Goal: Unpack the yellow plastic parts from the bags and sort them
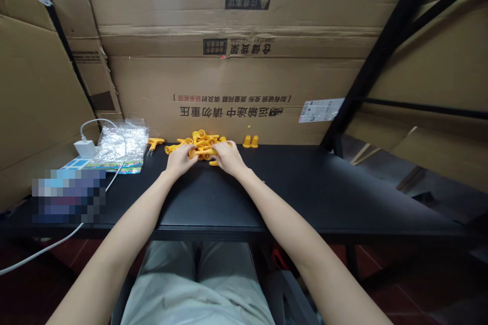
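In the head view, my left hand (181, 160) and my right hand (229, 158) meet at the pile near the table's back edge. Between them is a long yellow plastic piece (204, 152); the fingers of each hand close around one end. Its exact kind is too small to make out. Behind and beneath it lies a heap of yellow plastic parts (198, 137), several with round cup-like ends, partly covered by my hands. Left of the heap rest yellow corkscrews (155, 142) with metal spirals. Two yellow bell-shaped pieces (250, 141) stand upright to the right.
A clear plastic bag (124, 142) lies on the black table (305, 193) at the left. Beside it, a white charger (84, 149) sits with its cable trailing over the front edge. Cardboard (232, 76) walls the back and sides; a black metal post (366, 61) rises at right.
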{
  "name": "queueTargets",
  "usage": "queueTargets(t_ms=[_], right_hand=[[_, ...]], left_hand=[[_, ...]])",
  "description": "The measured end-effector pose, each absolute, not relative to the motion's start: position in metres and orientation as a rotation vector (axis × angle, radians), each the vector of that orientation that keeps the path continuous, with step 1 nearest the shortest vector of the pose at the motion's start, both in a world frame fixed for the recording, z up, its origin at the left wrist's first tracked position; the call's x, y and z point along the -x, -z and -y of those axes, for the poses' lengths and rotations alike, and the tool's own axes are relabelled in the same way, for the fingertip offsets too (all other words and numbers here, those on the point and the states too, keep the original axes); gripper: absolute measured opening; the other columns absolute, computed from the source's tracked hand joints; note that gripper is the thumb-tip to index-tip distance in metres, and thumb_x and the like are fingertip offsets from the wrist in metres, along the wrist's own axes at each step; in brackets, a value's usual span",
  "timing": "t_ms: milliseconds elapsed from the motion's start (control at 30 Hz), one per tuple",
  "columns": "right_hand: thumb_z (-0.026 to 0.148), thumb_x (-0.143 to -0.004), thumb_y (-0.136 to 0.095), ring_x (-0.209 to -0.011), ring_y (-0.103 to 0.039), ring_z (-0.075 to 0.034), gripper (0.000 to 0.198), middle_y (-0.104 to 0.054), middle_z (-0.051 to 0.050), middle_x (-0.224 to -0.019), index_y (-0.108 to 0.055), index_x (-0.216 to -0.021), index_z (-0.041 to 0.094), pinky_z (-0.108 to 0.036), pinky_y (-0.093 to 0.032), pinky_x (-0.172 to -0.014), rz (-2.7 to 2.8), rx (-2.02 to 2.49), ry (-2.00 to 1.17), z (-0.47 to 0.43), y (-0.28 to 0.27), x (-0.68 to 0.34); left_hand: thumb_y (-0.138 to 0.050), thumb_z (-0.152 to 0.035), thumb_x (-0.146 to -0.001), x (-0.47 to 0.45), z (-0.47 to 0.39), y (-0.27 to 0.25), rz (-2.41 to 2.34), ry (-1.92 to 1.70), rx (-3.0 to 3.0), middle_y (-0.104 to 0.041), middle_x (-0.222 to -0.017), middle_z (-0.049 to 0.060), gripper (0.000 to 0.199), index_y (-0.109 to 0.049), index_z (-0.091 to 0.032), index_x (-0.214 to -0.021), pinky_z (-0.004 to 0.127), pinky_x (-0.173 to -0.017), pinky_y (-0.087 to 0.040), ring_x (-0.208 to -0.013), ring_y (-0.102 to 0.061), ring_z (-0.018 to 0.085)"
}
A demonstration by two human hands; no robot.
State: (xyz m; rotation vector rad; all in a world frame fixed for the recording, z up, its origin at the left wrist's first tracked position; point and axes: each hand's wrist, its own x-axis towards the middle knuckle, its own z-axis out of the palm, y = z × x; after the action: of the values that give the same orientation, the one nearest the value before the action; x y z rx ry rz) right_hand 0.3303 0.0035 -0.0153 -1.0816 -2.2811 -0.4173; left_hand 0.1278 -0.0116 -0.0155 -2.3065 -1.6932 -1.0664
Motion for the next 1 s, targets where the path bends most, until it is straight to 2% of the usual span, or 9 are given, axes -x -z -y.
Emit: queueTargets(t_ms=[200, 433, 667, 1000], right_hand=[[0.018, -0.090, -0.052, -0.103, -0.055, -0.026, 0.017, -0.066, -0.012, -0.108, -0.059, -0.105, 0.018, -0.043, -0.029, -0.098, 2.270, 1.034, 0.501, -0.0037, 0.0151, -0.3294], [0.012, -0.091, -0.040, -0.105, -0.054, -0.025, 0.027, -0.066, -0.012, -0.110, -0.060, -0.108, 0.019, -0.042, -0.027, -0.100, 2.256, 1.065, 0.569, -0.0005, 0.0104, -0.3284], [0.028, -0.092, -0.047, -0.114, -0.053, -0.028, 0.029, -0.063, -0.015, -0.118, -0.059, -0.117, 0.019, -0.051, -0.025, -0.104, 2.282, 1.020, 0.475, 0.0011, 0.0139, -0.3305], [0.016, -0.088, -0.046, -0.111, -0.053, -0.027, 0.022, -0.065, -0.014, -0.111, -0.059, -0.106, 0.019, -0.052, -0.023, -0.106, 2.245, 1.092, 0.518, -0.0010, 0.0118, -0.3320]], left_hand=[[-0.062, -0.031, -0.078, -0.1277, 0.0108, 0.0149, 1.731, 1.053, 2.315, -0.071, -0.099, 0.004, 0.031, -0.067, -0.023, -0.107, 0.028, -0.081, -0.049, -0.093, -0.066, 0.021], [-0.062, -0.036, -0.076, -0.1289, 0.0138, 0.0125, 1.800, 1.047, 2.327, -0.070, -0.082, 0.003, 0.033, -0.067, -0.021, -0.104, 0.027, -0.069, -0.047, -0.079, -0.066, 0.019], [-0.062, -0.036, -0.076, -0.1269, 0.0120, 0.0147, 1.792, 1.032, 2.314, -0.070, -0.083, 0.003, 0.030, -0.067, -0.023, -0.103, 0.027, -0.070, -0.047, -0.080, -0.065, 0.019], [-0.061, -0.037, -0.075, -0.1275, 0.0148, 0.0112, 1.836, 1.034, 2.302, -0.070, -0.081, 0.002, 0.028, -0.067, -0.023, -0.099, 0.026, -0.066, -0.045, -0.078, -0.065, 0.019]])
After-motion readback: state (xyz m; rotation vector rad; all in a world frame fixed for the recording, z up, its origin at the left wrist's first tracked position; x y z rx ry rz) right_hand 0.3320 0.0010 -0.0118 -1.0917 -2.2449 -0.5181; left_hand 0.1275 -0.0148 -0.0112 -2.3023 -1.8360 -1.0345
